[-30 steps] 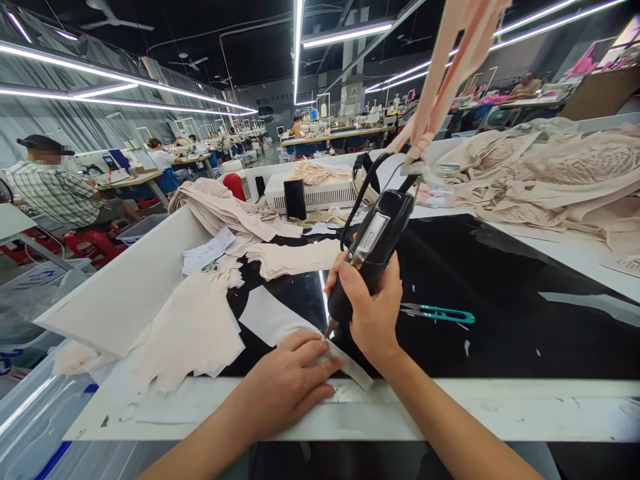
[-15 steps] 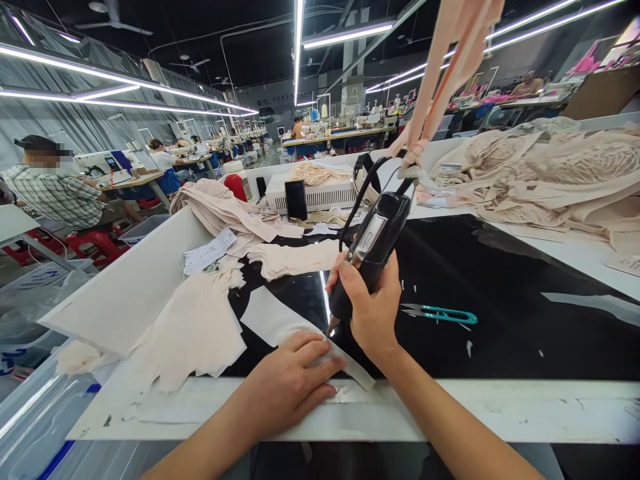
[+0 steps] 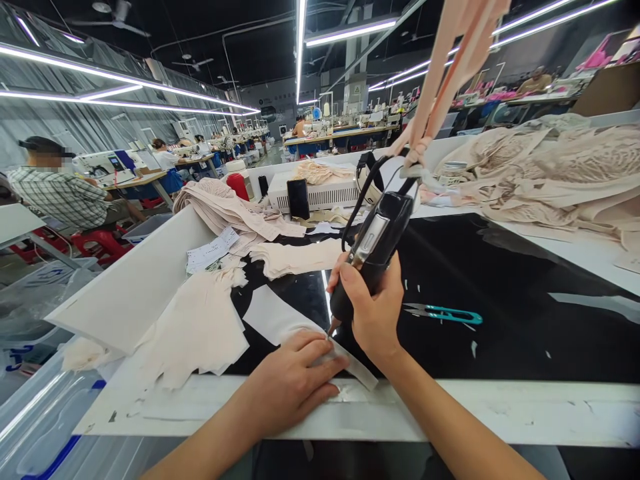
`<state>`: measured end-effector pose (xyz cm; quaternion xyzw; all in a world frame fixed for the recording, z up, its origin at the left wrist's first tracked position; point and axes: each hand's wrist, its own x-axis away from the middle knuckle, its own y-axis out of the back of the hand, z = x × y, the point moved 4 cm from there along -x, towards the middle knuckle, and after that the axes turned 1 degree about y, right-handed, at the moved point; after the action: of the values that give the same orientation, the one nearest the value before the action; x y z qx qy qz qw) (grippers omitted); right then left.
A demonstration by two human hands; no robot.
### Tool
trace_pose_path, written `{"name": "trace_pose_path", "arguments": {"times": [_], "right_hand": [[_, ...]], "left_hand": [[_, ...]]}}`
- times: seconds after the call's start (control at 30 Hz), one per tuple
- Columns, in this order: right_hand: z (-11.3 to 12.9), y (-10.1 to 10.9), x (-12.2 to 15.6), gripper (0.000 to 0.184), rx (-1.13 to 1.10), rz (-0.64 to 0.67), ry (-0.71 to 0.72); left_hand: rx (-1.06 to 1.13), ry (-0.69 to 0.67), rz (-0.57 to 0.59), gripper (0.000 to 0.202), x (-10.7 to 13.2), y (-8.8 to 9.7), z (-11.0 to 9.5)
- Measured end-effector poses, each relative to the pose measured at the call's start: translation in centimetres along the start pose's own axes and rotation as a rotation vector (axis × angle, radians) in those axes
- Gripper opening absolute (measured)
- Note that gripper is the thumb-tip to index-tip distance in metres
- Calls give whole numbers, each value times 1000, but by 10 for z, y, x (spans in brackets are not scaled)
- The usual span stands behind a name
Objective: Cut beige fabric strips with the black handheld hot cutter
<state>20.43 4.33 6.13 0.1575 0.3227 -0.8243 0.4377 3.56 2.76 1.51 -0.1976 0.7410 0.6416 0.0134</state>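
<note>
My right hand [image 3: 376, 313] is wrapped round a black handheld power tool [image 3: 383, 223] with a narrow copper-coloured tip. The tool hangs from knotted peach fabric strips [image 3: 435, 87] and points down. Its tip meets the edge of a pale fabric piece [image 3: 275, 313], right by my left fingertips; whether it touches cannot be made out. My left hand [image 3: 303, 373] lies flat on that piece, fingers stretched out, pressing it to the black tabletop [image 3: 450, 267]. Part of the piece is hidden under the hand, and its narrow end shows to the right of the fingers.
Teal thread snips [image 3: 450, 314] lie right of my right hand among small scraps. Stacked cream fabric pieces [image 3: 200, 327] are at left, with a paper slip [image 3: 213, 250] behind. A phone [image 3: 299, 199] leans against a white box [image 3: 325, 195]. Beige garments [image 3: 560, 167] heap up at right.
The view has shifted very slightly. Both hands, the tool and the fabric piece keep nearly the same places relative to one another.
</note>
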Motion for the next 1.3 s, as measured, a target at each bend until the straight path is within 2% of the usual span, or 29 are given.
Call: {"name": "trace_pose_path", "arguments": {"times": [0.27,0.6,1.3], "right_hand": [[0,-1,1,35,-9,0,-7],[1,-3,1,32,-3,15,4],[5,-3,0,29,15,13,7]], "left_hand": [[-85,-21,-44,36,5,1,-4],[-60,21,-20,37,6,0,-3],[-56,-6,-40,38,5,2,-4]]}}
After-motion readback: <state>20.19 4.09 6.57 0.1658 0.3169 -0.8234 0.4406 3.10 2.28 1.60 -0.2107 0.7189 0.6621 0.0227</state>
